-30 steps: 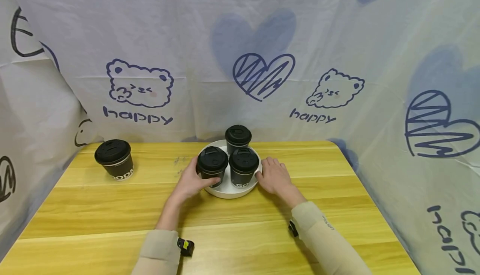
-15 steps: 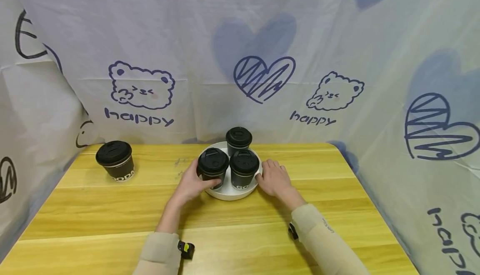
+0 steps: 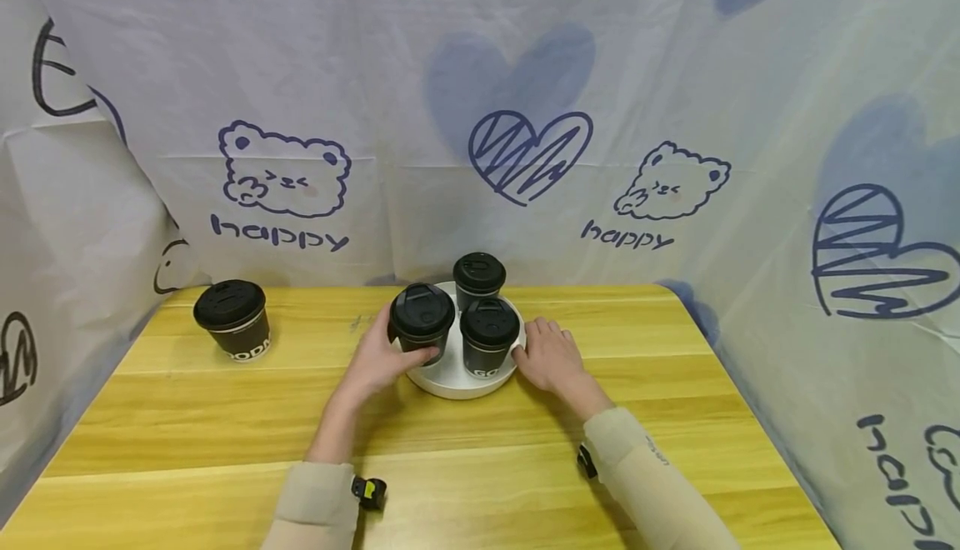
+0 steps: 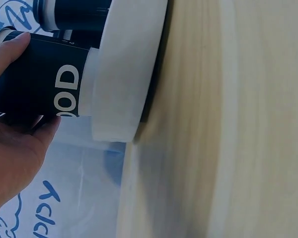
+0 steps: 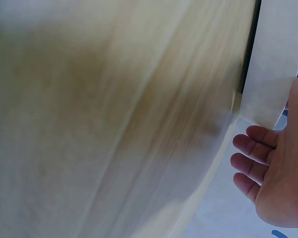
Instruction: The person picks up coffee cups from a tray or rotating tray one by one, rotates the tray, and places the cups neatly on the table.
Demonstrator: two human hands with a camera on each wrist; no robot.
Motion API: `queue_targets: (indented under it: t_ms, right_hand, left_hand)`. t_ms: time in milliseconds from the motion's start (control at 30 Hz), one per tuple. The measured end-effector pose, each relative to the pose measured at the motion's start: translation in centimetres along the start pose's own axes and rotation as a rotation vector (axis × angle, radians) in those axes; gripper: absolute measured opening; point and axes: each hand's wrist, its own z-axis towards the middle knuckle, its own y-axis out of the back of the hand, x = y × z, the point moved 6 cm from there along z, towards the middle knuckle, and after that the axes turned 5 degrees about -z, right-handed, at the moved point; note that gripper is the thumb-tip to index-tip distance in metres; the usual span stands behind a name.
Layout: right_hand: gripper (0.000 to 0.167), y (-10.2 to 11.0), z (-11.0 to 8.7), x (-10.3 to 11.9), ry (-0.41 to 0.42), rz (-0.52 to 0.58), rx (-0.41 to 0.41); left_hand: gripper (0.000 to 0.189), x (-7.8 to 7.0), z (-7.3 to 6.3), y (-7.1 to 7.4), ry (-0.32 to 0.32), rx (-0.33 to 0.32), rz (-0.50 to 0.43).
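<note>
Head view has your left hand [image 3: 380, 356] wrapped round the held cup [image 3: 423, 318], a dark paper cup with a black lid, thumb across its front and fingers round its far side. That cup is over the left part of the round white tray [image 3: 452, 389]; your left wrist view shows pale lettering on its side and its white base band partly behind the tray wall, so you cannot tell whether the bottom touches the tray floor. Your right hand [image 3: 552, 356] is at the tray's right edge, pinching the rim with the thumb on the inner side and the fingers outside, as your right wrist view shows. Two more lidded cups stand in the tray: the front cup [image 3: 489, 335], just to the right of the one you hold, and the rear cup [image 3: 478, 280], behind them both. Well to the left of the tray, the lone cup [image 3: 232, 317] stands on the wood-grain table [image 3: 465, 483]. Behind the table hangs a pale cloth [image 3: 390, 75] printed with blue hearts, bear faces and the word "happy".
</note>
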Motion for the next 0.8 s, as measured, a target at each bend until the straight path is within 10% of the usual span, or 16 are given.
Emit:
queue_targets:
  t_ms: [800]
  right_hand:
    - [0.041, 0.0, -0.2, 0.1, -0.006, 0.007, -0.002]
  left_hand:
    - [0.094, -0.8, -0.7, 4.3, 0.002, -0.19, 0.051]
